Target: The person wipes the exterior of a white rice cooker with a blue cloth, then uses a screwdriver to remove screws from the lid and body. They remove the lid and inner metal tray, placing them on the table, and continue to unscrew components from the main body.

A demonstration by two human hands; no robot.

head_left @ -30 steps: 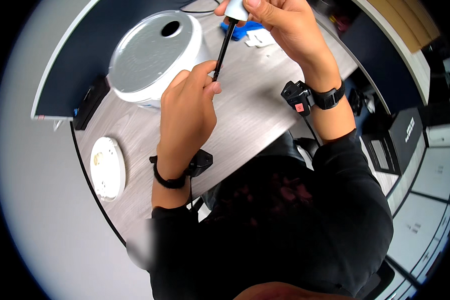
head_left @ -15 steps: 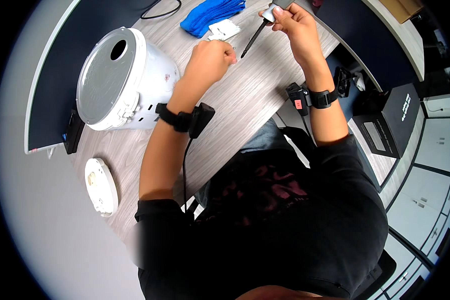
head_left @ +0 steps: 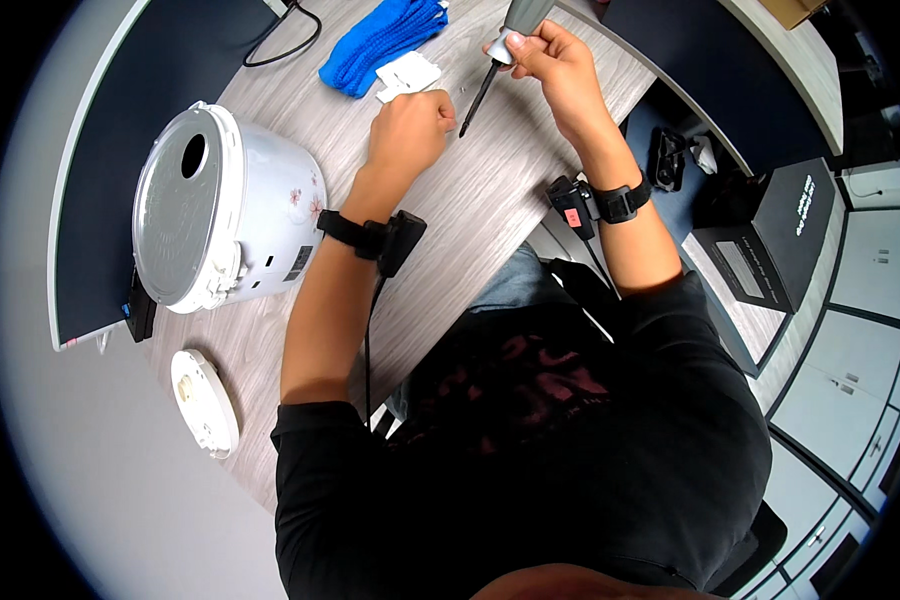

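In my right hand (head_left: 560, 80) is a screwdriver (head_left: 481, 97), its grey handle gripped between thumb and fingers. Its dark shaft slants down to the left, and the tip is just right of my left hand (head_left: 410, 132). That hand is closed, with fingers curled under; whatever it may hold is hidden. Right behind it, a small white plastic piece (head_left: 410, 72) lies on the table. A tiny shiny bit (head_left: 461, 91), too small to name, lies near the screwdriver shaft.
A white, flower-printed appliance housing (head_left: 282, 200) lies on its side at left, its grey round end with a dark hole facing left. Nearer is a white oval cover (head_left: 205, 402). Behind are a blue cloth (head_left: 382, 45) and a black cable (head_left: 292, 45). A black box (head_left: 770, 235) stands at right.
The view has shifted, so the table things appear further left and lower. My right hand has brought the screwdriver left and down, its tip closer to my left hand, which stays closed.
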